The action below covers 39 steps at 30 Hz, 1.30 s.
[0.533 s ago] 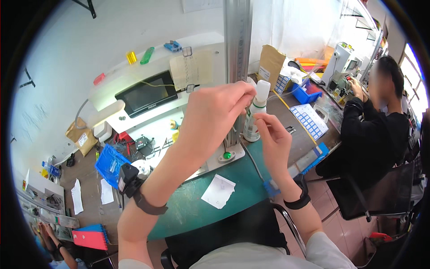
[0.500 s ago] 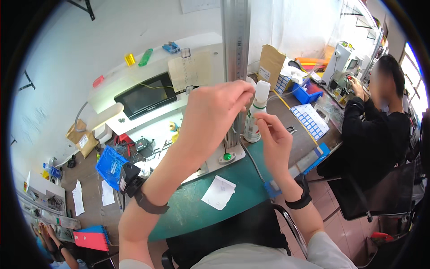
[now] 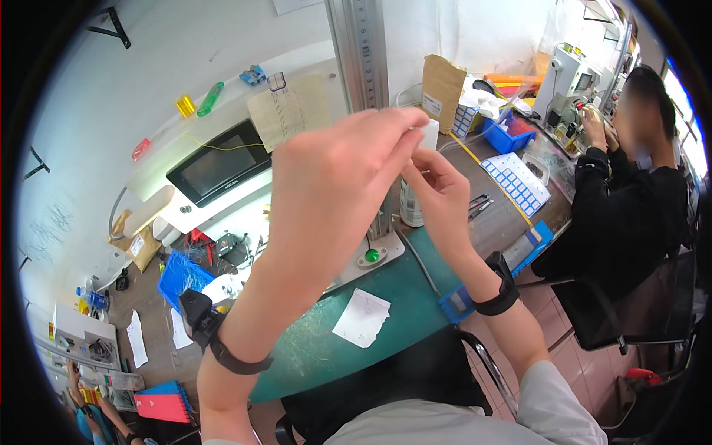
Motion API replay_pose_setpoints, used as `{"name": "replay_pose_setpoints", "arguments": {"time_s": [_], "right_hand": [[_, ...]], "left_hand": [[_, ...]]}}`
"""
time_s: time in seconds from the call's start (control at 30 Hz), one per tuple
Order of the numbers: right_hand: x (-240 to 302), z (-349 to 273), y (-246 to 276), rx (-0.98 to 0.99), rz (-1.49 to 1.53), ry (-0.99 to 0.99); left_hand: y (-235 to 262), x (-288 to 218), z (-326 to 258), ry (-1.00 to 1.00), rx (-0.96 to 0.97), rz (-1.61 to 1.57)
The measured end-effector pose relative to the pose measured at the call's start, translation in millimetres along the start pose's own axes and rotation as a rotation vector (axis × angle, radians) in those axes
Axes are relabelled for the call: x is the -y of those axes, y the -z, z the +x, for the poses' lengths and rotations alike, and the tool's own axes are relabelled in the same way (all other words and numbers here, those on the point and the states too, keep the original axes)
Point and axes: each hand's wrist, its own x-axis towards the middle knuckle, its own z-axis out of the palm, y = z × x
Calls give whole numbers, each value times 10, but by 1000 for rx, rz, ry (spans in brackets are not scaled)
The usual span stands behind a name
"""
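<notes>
In front of the upright metal column (image 3: 361,55), my two hands are raised with their fingertips close together. My left hand (image 3: 348,167) has its fingers pinched together, bent over at the wrist. Just right of it, my right hand (image 3: 443,196) also pinches with thumb and index finger. Whatever is between the fingers is too small or hidden to make out. Behind them a white bottle (image 3: 411,206) stands on the table, largely covered by the hands. Below lies a creased white paper (image 3: 361,317) on the green mat (image 3: 426,248).
A white machine with a dark screen (image 3: 222,162) stands behind my left arm. At left is a blue bin (image 3: 178,278); at right are another blue bin (image 3: 509,135), tweezers (image 3: 480,206) and a label sheet (image 3: 515,185). A person in black (image 3: 630,200) sits at the right.
My hands have come closer together, the right moving up and left toward the left fingertips. They now cover more of the bottle. The whole view has shifted slightly.
</notes>
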Motion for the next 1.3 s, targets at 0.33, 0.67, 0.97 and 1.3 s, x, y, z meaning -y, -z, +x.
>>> {"name": "replay_pose_setpoints", "arguments": {"time_s": [0.33, 0.67, 0.97, 1.3], "right_hand": [[-14, -123, -132, -55, -69, -13], [-21, -65, -116, 15, 47, -37], [52, -87, -65, 90, 108, -102], [119, -1063, 29, 400, 185, -509]], "left_hand": [[-65, 218, 36, 100, 144, 90], [-101, 274, 52, 91, 100, 8], [197, 88, -109, 215, 167, 25], [1029, -497, -2554, 1351, 363, -606]]}}
